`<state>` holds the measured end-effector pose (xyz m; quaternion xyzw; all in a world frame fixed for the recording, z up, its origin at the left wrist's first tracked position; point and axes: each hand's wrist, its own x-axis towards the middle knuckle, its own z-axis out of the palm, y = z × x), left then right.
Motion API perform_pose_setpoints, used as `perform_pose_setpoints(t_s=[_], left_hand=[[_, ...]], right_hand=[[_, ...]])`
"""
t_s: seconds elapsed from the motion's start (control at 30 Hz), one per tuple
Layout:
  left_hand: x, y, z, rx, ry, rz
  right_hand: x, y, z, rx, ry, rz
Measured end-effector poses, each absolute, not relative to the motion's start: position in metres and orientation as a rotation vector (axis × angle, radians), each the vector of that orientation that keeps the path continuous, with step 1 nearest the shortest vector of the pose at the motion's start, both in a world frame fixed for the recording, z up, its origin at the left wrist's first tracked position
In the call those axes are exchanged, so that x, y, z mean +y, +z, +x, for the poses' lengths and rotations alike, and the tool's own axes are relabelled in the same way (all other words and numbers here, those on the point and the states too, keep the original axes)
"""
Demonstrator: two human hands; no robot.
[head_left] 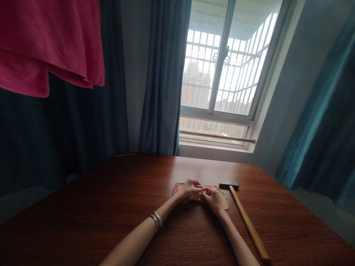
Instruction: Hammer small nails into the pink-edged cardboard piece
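A flat tan piece point(224, 204) with rows of small marks or holes and a pink patch at its left end lies on the table. Over its middle, my left hand point(189, 187) is closed in a pinch, with bracelets on that wrist. My right hand point(213, 197) is pinched too, its fingertips almost meeting those of the left. Something small and pinkish shows between the fingertips, too small to name. Both hands hide the centre of the tan piece. Just right of it lies a hammer point(248, 221) with a dark head and a long wooden handle.
The brown wooden table point(83, 221) spans the front. A thin dark needle-like item point(148, 193) lies left of the hands. Behind the table are a blue curtain point(166, 81) and a barred window point(219, 74). A pink cloth point(55, 44) hangs at the upper left.
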<state>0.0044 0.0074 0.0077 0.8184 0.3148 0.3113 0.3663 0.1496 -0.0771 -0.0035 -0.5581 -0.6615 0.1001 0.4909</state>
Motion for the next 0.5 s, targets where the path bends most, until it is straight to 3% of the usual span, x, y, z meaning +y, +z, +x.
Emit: perform_pose_setpoints(t_s=[0.5], left_hand=[[0.0139, -0.0006, 0.0073, 0.752, 0.809, 2.035]], right_hand=[[-0.0758, -0.0070, 0.1479, -1.593, 0.297, -1.356]])
